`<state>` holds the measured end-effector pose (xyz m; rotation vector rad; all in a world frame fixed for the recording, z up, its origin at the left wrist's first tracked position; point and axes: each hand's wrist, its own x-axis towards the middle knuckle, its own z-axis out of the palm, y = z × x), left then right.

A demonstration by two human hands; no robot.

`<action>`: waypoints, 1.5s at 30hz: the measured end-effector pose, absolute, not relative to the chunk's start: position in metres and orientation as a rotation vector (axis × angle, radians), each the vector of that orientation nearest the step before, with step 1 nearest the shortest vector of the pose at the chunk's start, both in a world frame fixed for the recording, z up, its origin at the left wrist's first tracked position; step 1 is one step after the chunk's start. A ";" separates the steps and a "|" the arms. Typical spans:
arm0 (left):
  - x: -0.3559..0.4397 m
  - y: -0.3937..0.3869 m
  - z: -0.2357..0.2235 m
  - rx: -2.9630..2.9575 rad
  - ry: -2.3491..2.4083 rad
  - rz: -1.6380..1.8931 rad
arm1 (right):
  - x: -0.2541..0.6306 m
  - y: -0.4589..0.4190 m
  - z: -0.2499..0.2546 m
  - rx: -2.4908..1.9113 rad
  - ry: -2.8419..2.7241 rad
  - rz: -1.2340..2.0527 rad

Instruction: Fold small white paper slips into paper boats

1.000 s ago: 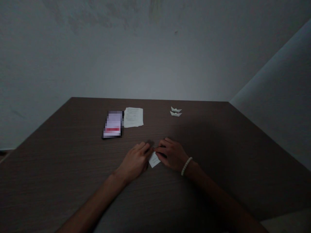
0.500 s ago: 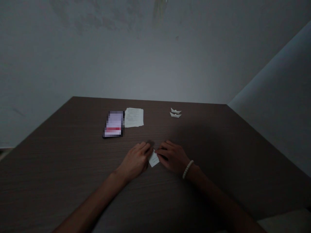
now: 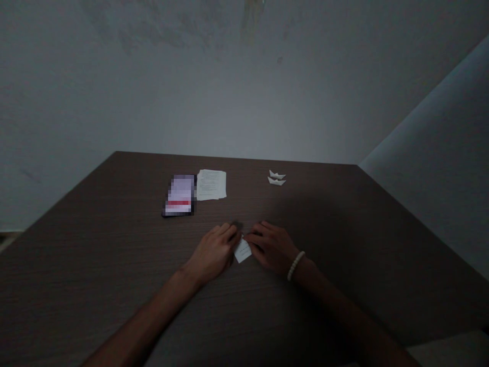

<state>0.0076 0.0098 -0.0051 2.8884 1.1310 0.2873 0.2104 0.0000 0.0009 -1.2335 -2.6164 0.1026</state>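
A small folded piece of white paper with faint print lies on the table between my hands, one corner pointing towards me. My left hand is closed on its left edge, thumb and curled fingers at the top corner. From the other side my right hand, with a beaded bracelet at the wrist, pinches the paper's upper right edge. The fingertips of both hands nearly meet at the top of the paper and hide part of it.
Two small white paper boats stand near the table's far edge, one in front of the other. A stack of printed paper sheets lies left of them, beside a phone with a blurred screen. Behind the brown table rises a grey wall.
My right hand has shifted slightly right and down along the paper's edge. The left hand keeps its place. The view has tilted a little.
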 end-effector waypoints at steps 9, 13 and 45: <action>0.007 0.010 -0.009 2.902 1.132 0.316 | 0.207 -0.001 0.003 -1.254 -2.649 0.104; 0.007 0.010 -0.007 2.903 1.139 0.285 | 0.210 -0.008 0.001 -1.251 -2.645 0.115; 0.008 0.008 -0.004 2.869 1.147 0.290 | 0.202 -0.016 0.004 -1.365 -2.557 0.115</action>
